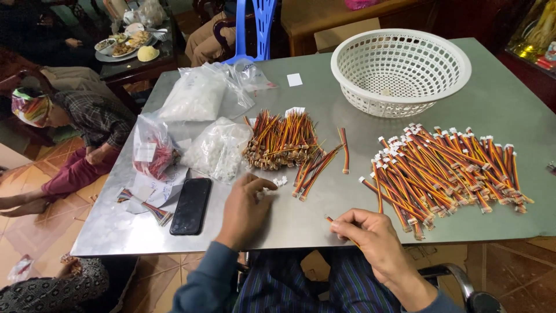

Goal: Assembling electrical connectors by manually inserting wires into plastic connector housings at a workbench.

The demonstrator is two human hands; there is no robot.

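Note:
My left hand (246,210) rests on the metal table (301,87), fingertips pinching at small white connectors (280,181) next to an open bag of them (217,149). My right hand (370,239) holds one thin red, yellow and black wire piece (330,219) near the front edge. A bundle of unfinished wires (281,141) lies ahead of my left hand, with a few loose wires (315,168) beside it. A large pile of wires with white connectors (449,172) spreads out to the right.
A white plastic basket (401,71) stands at the back right. A black phone (191,205), a bag of red parts (153,148), clear bags (200,95) and paper slips sit at left. People sit on the floor at left; a blue chair (255,29) stands behind.

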